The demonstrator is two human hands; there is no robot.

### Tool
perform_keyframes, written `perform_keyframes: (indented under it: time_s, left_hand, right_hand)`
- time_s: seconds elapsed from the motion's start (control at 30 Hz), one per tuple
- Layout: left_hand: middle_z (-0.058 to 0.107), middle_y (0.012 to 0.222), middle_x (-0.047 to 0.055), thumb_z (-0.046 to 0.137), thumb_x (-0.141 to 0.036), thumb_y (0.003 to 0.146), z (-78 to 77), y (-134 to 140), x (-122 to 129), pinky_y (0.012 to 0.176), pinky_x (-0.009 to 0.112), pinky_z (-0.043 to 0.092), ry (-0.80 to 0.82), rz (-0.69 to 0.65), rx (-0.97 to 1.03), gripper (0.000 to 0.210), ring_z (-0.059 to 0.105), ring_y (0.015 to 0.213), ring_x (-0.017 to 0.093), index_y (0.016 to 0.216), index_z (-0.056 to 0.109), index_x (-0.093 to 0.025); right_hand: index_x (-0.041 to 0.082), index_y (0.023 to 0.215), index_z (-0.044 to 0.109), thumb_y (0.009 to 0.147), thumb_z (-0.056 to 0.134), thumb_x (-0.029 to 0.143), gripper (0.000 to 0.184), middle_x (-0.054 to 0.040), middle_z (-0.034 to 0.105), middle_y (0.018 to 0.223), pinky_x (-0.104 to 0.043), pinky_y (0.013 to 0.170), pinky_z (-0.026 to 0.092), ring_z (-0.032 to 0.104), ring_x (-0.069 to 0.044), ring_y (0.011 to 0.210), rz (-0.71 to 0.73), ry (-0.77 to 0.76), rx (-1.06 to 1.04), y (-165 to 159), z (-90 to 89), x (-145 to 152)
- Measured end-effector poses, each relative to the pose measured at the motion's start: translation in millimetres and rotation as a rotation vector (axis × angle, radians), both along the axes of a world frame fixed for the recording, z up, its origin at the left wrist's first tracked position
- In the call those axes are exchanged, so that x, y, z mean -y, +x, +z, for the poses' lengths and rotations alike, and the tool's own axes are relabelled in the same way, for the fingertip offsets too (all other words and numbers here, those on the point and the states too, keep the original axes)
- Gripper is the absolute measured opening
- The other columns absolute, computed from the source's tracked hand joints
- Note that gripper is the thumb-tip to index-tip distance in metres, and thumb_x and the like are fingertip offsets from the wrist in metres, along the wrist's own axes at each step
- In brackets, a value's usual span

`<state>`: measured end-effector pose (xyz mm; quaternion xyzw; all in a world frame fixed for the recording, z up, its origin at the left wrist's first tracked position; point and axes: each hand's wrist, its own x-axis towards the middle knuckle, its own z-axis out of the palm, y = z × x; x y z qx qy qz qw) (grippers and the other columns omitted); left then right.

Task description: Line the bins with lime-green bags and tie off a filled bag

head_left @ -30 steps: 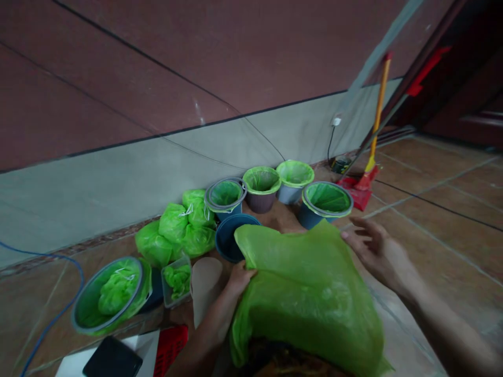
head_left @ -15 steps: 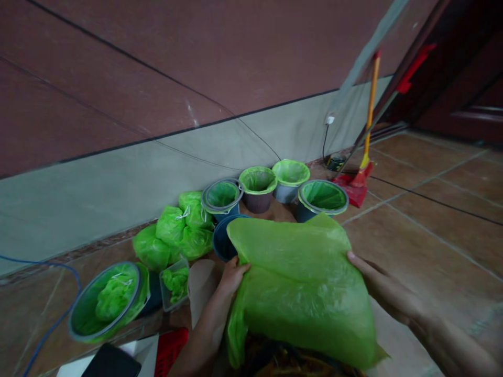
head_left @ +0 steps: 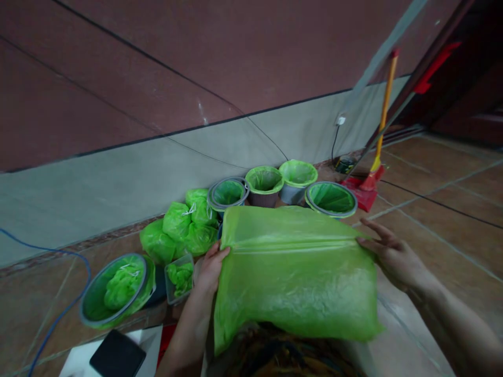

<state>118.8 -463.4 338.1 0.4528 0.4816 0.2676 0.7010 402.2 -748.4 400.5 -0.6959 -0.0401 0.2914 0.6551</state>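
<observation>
Since the earlier frames the green bag [head_left: 294, 272] has been spread out flat and wide, and the right hand [head_left: 393, 256] has been brought back to its right edge. At the floor [head_left: 432, 230] by the wall [head_left: 118, 173], four lined bins [head_left: 331, 198] are seen standing in a row, with tied green bags [head_left: 176, 230] heaped to their left and a larger lined tub [head_left: 113, 288] nearer. The bag is held up in front of the person, stretched between both hands, and an unlined bin is judged to be mostly hidden behind it; that lining is judged not yet done. The bag's left edge is pinched by the left hand [head_left: 210, 267], fingers closed on it. The right fingers are spread open, only touching the edge.
</observation>
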Motion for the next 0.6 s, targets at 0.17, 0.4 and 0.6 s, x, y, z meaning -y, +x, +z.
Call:
perform_keyframes:
  time_s: [0.17,0.4,0.6]
  left_hand:
    - [0.074,0.120,0.004,0.082,-0.027,0.061,22.3,2,-8,0.096,0.035,0.054,0.029,0.030,0.219,0.064,0.069,0.109,0.025,0.124,0.069,-0.024]
    - [0.072,0.125,0.001,0.081,-0.025,0.065,57.3,1,-14,0.106,0.036,0.048,0.126,0.073,0.385,0.082,0.064,0.121,0.024,0.142,0.055,-0.033]
    - [0.078,0.107,0.006,0.083,-0.028,0.060,68.2,-15,-37,0.102,0.040,0.051,0.161,0.103,0.343,0.042,0.068,0.112,0.028,0.100,0.079,-0.021]
  right_hand:
    - [0.026,0.124,0.067,0.077,0.074,0.028,0.048,-0.0084,0.077,0.106,-0.024,0.066,0.055,0.071,-0.016,0.073,-0.069,0.032,-0.087,1,19.5,-7]
    - [0.023,0.096,0.077,0.068,0.081,0.044,0.036,-0.0143,0.076,0.106,-0.028,0.066,0.056,0.071,-0.019,0.073,0.060,0.015,-0.044,7,24.0,-8]
    - [0.022,0.107,0.078,0.047,0.094,0.035,0.063,-0.0156,0.077,0.104,-0.038,0.071,0.060,0.073,-0.028,0.081,0.458,-0.092,-0.015,3,37.3,-8]
